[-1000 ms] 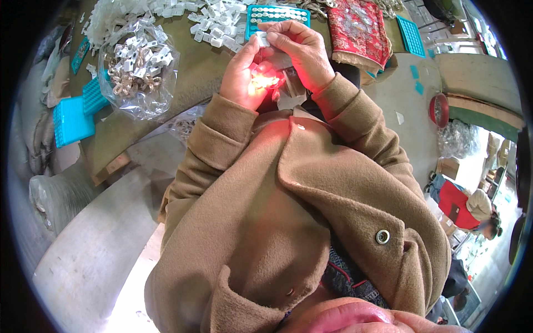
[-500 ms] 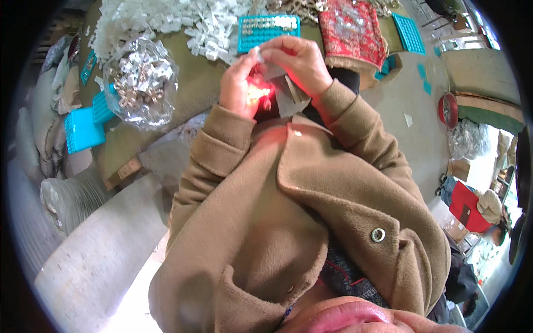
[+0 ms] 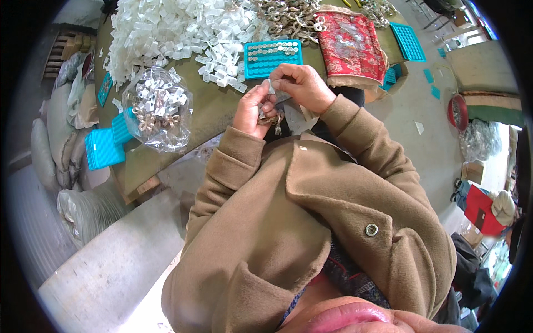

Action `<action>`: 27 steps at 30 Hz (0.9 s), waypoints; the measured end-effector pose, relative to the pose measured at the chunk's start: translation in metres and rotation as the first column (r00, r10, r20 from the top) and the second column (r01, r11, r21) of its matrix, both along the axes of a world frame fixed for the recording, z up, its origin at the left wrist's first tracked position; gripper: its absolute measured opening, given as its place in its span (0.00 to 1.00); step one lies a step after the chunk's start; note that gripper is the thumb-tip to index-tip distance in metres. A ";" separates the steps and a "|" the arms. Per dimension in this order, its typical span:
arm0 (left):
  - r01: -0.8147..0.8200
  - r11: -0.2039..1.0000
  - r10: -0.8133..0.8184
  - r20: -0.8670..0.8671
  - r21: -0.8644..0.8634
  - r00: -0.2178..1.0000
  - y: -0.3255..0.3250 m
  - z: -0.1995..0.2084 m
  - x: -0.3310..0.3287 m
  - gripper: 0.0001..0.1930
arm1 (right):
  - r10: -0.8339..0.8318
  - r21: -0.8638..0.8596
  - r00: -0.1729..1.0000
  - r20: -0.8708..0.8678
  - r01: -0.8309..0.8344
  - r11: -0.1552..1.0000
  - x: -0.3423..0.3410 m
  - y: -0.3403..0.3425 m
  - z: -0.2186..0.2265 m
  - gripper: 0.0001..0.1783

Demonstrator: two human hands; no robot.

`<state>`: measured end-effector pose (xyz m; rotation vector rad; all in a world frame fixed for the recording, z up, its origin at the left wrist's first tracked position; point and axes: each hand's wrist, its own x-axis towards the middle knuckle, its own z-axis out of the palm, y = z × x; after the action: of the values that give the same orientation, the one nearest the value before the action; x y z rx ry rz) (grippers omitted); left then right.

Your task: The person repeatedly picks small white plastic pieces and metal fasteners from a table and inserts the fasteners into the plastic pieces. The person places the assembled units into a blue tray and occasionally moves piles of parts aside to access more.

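At the table's near edge my hands meet. My left hand is closed around a small coiled light string of brownish wire, with a loose end hanging below the fingers. A small whitish translucent case shows between the fingertips of both hands. My right hand pinches at this case from the right, its fingers bent; what else they hold is hidden. Just beyond stands a teal tray with rows of round silver button cells in its far part.
A heap of translucent plastic cases covers the far left of the table. Nearer lies a clear bag of cases and coils beside teal trays. Coiled strings and a red patterned cloth are at the far right.
The red glow in my left hand has gone out. Both hands still meet at the small case. The whole view has shifted, so everything sits slightly lower and further right.
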<state>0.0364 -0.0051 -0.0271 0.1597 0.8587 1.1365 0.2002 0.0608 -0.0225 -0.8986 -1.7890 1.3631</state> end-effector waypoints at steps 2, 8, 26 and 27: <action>0.071 0.997 -0.064 -0.157 0.040 0.986 0.000 0.002 0.000 0.08 | 0.107 0.038 0.992 0.070 -0.110 0.993 0.006 0.008 0.006 0.05; 0.170 0.983 -0.130 -0.379 0.074 0.916 0.003 0.026 -0.009 0.11 | 0.380 0.159 0.879 0.287 -0.435 0.886 0.012 0.055 0.039 0.07; 0.179 0.794 0.563 -0.592 0.581 -0.577 0.006 0.031 -0.159 0.14 | -0.314 0.677 0.615 0.723 -0.544 0.496 -0.055 0.159 0.001 0.17; 0.141 0.770 0.602 -0.634 0.623 -0.485 0.004 0.024 -0.143 0.13 | -0.303 0.685 0.638 0.708 -0.515 0.515 -0.056 0.161 0.000 0.17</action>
<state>-0.1064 -0.0009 -0.0032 1.8271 2.4044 1.5663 0.1445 0.2215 -0.0221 -0.7813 -2.8075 -0.1657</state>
